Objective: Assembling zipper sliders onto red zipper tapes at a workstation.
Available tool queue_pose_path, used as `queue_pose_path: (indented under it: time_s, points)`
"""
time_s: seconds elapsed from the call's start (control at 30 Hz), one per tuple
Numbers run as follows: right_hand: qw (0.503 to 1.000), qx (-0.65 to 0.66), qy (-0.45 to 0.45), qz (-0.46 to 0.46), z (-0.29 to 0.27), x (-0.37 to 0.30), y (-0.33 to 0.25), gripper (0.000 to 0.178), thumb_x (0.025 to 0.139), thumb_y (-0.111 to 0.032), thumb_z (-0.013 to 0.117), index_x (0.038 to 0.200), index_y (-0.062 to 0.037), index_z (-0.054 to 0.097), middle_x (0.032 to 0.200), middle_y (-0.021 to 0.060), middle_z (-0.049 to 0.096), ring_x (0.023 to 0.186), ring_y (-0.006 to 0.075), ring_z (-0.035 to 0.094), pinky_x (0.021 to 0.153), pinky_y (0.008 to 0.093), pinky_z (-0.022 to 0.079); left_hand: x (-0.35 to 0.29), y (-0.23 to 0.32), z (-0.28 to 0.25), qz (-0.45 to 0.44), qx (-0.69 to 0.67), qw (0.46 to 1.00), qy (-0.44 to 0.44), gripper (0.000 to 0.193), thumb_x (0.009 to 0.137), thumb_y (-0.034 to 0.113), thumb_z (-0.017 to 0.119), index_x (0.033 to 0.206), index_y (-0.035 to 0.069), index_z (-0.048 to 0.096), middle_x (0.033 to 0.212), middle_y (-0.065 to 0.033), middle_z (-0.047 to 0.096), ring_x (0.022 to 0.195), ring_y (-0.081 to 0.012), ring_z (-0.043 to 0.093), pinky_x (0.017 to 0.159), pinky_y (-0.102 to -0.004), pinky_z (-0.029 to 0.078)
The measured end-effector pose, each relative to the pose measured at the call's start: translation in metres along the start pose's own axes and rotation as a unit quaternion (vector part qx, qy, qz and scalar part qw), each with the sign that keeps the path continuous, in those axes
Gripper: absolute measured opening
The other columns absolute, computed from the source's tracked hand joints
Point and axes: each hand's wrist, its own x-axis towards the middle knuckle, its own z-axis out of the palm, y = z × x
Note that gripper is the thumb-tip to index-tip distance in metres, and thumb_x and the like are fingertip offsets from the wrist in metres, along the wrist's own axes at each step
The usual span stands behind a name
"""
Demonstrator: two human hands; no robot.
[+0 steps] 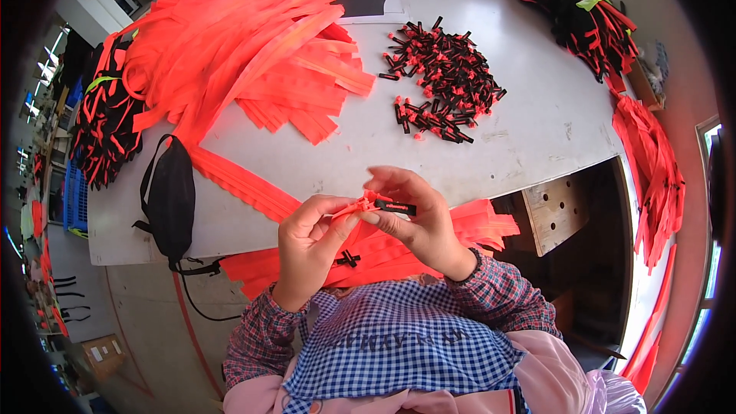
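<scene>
My two hands meet in front of my chest, just past the near table edge. The fingertips of my left hand (309, 241) pinch the end of an orange zipper tape (355, 205). My right hand (420, 224) grips an orange zipper slider with a black pull tab (397, 208), which points right; the slider touches the tape end. How far the tape is inside the slider is hidden by the fingers. Beneath my hands, a bundle of orange zipper tapes (383, 257) lies across my lap, and another black pull (347, 259) rests on it.
On the white table (529, 130), a large heap of orange zipper tapes (253, 38) lies far left, beside a pile of sliders with black pulls (456, 80). A black pouch (170, 199) hangs at the left edge. Black-and-orange bundles (579, 19) sit at the far right.
</scene>
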Motion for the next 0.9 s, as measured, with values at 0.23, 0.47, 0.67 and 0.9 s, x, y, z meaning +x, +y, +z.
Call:
queue_pose_path:
  time_s: [0.23, 0.47, 0.67, 0.9]
  points:
    - [0.965, 0.206, -0.153, 0.062, -0.004, 0.001, 0.008, 0.014, 0.098, -0.004, 0.067, 0.112, -0.0009, 0.067, 0.105, 0.0002, 0.067, 0.096, 0.0073, 0.062, 0.085, 0.0244, 0.052, 0.006, -0.010, -0.013, -0.047, -0.330, 0.942, -0.030, 0.027, 0.096, -0.001, 0.065, 0.123, 0.000, 0.063, 0.113, -0.0063, 0.068, 0.107, -0.0128, 0.065, 0.098, -0.0285, 0.052]
    - [0.943, 0.225, -0.201, 0.139, -0.003, 0.012, 0.009, 0.013, 0.103, -0.013, 0.063, 0.108, -0.0019, 0.067, 0.101, -0.0029, 0.066, 0.097, 0.0050, 0.059, 0.087, 0.0237, 0.050, 0.002, -0.006, -0.021, -0.098, -0.268, 0.957, -0.053, 0.030, 0.100, 0.002, 0.060, 0.130, 0.000, 0.057, 0.124, -0.0060, 0.062, 0.117, -0.0135, 0.059, 0.103, -0.0291, 0.047]
    - [0.924, 0.227, -0.248, 0.181, -0.009, 0.015, 0.013, 0.014, 0.102, -0.014, 0.063, 0.106, -0.0010, 0.067, 0.098, -0.0026, 0.066, 0.092, 0.0036, 0.058, 0.083, 0.0217, 0.048, 0.003, -0.004, -0.023, -0.106, -0.243, 0.958, -0.108, 0.026, 0.101, 0.004, 0.059, 0.127, 0.000, 0.058, 0.122, -0.0061, 0.063, 0.117, -0.0141, 0.060, 0.103, -0.0300, 0.047]
    - [0.920, 0.207, -0.236, 0.233, -0.011, 0.011, 0.007, 0.015, 0.101, -0.012, 0.063, 0.106, 0.0010, 0.069, 0.095, -0.0020, 0.067, 0.089, 0.0034, 0.059, 0.079, 0.0213, 0.048, 0.007, 0.002, -0.031, -0.113, -0.135, 0.969, -0.172, 0.026, 0.101, 0.005, 0.059, 0.126, -0.002, 0.061, 0.125, -0.0106, 0.066, 0.119, -0.0172, 0.061, 0.104, -0.0314, 0.048]
